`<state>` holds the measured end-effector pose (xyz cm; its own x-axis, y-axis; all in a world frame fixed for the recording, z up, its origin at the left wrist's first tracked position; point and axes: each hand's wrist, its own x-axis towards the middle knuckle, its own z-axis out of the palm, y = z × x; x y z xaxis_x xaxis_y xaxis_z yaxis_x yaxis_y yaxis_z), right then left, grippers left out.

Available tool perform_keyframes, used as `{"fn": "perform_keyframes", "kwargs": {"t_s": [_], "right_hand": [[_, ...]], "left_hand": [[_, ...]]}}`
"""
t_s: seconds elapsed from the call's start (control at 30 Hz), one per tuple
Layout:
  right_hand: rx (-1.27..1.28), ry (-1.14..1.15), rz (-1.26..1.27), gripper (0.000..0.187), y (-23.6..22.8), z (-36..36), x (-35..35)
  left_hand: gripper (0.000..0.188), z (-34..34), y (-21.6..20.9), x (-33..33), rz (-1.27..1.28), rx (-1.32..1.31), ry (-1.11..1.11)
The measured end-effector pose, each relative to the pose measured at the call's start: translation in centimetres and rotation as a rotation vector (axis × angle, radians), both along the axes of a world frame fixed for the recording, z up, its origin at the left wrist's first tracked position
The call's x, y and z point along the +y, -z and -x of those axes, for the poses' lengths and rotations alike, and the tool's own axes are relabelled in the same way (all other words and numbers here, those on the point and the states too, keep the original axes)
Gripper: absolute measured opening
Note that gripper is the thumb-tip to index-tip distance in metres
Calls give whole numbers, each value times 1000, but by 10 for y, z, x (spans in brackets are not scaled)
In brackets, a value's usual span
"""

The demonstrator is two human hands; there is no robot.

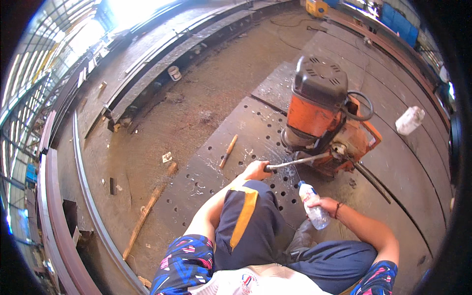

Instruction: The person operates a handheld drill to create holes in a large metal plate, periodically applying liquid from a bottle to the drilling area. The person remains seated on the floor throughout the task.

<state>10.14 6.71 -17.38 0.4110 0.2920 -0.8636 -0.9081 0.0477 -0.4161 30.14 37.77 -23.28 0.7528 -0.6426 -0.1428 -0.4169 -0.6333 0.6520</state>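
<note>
An orange magnetic drill [313,115] with a black motor cover stands on a steel plate [221,140] dotted with drilled holes. My left hand [256,170] is closed round the end of the drill's feed lever [300,161]. In my right hand [322,204] is a clear plastic bottle [317,216] with a pale label, tilted so that its narrow tip points up toward the base of the drill. A thin line runs from the tip toward the drill; whether it is liquid is hard to make out. The drill bit itself is hidden behind the lever and body.
A wooden stick [228,151] lies on the plate among metal shavings. Left of it are a longer wooden strip [147,214] and long steel beams [98,216]. A white bucket [174,73] stands near the far beam. On the right lies a white container [410,120]; a cable trails behind the drill.
</note>
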Motion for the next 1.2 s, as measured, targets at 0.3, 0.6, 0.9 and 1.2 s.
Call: {"fn": "perform_keyframes", "kwargs": {"t_s": [0.3, 0.6, 0.9, 1.2], "right_hand": [[7, 15, 50, 32, 1, 3, -2], [-18, 11, 61, 36, -1, 4, -3], [-24, 63, 6, 34, 1, 1, 0], [7, 42, 7, 35, 4, 4, -2]], "left_hand": [[43, 9, -1, -11, -22, -16, -105], [37, 11, -2, -14, 15, 71, -81], [35, 11, 1, -15, -13, 43, -70], [33, 7, 10, -12, 13, 34, -65]]}}
